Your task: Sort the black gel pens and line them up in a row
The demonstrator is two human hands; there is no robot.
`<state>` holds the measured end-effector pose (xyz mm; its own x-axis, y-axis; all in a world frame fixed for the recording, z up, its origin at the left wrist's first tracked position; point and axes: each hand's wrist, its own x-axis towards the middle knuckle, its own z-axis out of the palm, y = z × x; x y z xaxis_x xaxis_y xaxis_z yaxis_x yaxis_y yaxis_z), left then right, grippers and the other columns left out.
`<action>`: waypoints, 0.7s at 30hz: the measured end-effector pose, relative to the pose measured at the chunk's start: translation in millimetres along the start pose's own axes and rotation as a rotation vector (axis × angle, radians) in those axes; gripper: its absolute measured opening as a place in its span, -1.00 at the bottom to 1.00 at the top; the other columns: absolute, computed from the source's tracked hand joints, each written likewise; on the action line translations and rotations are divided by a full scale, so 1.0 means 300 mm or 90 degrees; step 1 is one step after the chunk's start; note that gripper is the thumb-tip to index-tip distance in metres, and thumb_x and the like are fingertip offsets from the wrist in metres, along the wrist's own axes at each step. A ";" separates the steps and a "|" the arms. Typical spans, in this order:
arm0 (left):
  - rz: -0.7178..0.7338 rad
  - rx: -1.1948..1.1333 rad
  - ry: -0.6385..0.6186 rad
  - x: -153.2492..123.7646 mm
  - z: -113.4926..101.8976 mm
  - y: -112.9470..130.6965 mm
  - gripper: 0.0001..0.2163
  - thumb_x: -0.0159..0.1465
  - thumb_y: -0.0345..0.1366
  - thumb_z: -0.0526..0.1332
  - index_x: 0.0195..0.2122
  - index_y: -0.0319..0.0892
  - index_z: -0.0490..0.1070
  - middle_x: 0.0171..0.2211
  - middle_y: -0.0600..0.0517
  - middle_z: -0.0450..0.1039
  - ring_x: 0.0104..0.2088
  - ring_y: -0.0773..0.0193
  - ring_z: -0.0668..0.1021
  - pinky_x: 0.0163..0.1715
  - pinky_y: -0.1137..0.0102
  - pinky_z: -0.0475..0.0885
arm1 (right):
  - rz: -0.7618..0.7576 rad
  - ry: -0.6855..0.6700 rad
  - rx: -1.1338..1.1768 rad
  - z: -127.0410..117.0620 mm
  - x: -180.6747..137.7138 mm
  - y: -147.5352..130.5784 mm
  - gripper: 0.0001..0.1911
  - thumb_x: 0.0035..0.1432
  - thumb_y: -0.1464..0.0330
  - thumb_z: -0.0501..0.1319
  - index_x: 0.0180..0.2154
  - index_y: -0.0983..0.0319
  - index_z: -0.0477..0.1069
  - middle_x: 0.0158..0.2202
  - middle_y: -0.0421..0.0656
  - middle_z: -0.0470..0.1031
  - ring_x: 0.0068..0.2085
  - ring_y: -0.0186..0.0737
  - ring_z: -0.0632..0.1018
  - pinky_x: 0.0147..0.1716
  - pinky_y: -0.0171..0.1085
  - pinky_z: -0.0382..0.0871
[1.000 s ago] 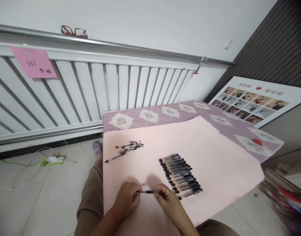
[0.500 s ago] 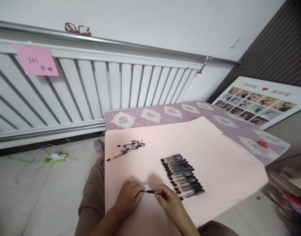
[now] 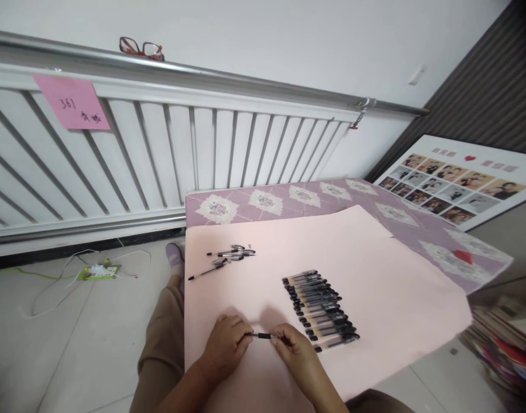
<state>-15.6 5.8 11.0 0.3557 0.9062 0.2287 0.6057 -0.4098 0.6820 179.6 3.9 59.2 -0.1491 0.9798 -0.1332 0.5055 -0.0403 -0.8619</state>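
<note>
A pen (image 3: 264,336) with a black grip lies level between my two hands, low over the pink sheet (image 3: 254,298). My left hand (image 3: 226,342) pinches its left end, and the fingers of my right hand (image 3: 293,346) close round its right end, hiding the tip. To the right of my hands lies a slanting row of several black-capped pens (image 3: 320,310), side by side. Beyond my left hand is a small loose group of pen parts (image 3: 230,254), with one slim black-ended piece (image 3: 206,272) lying a little apart.
The sheet covers part of a purple patterned tablecloth (image 3: 284,198). A white radiator (image 3: 211,149) with a pink note (image 3: 76,103) stands behind; glasses (image 3: 142,49) rest on its pipe. A photo board (image 3: 452,178) leans at right. A power strip (image 3: 100,272) lies on the floor.
The whole view has shifted slightly. Both hands keep hold of the same pen in nearly the same place, and the right fingers sit slightly further over its end.
</note>
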 end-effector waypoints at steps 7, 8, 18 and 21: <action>-0.008 -0.014 0.007 -0.002 0.002 -0.004 -0.89 0.22 -0.36 0.12 -0.29 -0.10 0.43 -0.36 0.05 0.43 -0.29 0.23 0.43 -0.22 0.30 0.25 | -0.032 0.005 -0.074 0.009 0.001 -0.004 -0.81 0.10 0.26 0.13 -0.51 0.17 0.36 -0.51 -0.23 0.39 -0.42 -0.24 0.42 -0.41 -0.33 0.23; -0.008 -0.017 0.007 -0.002 0.001 -0.004 -0.89 0.22 -0.36 0.12 -0.29 -0.10 0.43 -0.36 0.05 0.43 -0.29 0.23 0.43 -0.22 0.30 0.25 | -0.042 0.007 -0.093 0.014 0.001 -0.002 -0.78 0.12 0.25 0.11 -0.52 0.17 0.34 -0.52 -0.24 0.37 -0.43 -0.25 0.41 -0.42 -0.33 0.21; -0.016 -0.026 0.014 0.000 0.003 0.000 -0.90 0.20 -0.40 0.15 -0.29 -0.10 0.43 -0.36 0.08 0.42 -0.29 0.25 0.43 -0.24 0.32 0.23 | -0.030 0.001 -0.145 0.019 0.002 -0.003 -0.63 0.24 0.17 -0.08 -0.52 0.19 0.25 -0.54 -0.24 0.30 -0.44 -0.26 0.37 -0.43 -0.34 0.17; -0.023 -0.033 0.015 0.000 0.001 0.003 -0.90 0.20 -0.40 0.15 -0.29 -0.10 0.42 -0.35 0.07 0.42 -0.29 0.24 0.43 -0.22 0.31 0.23 | -0.029 0.000 -0.070 0.008 0.000 -0.011 -0.78 0.18 0.20 0.02 -0.38 0.19 0.29 -0.46 -0.25 0.32 -0.39 -0.27 0.39 -0.38 -0.36 0.23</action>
<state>-14.7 5.4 11.4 0.3173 0.9227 0.2190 0.5794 -0.3714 0.7255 175.8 3.5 60.8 -0.1742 0.9800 -0.0961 0.5890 0.0255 -0.8077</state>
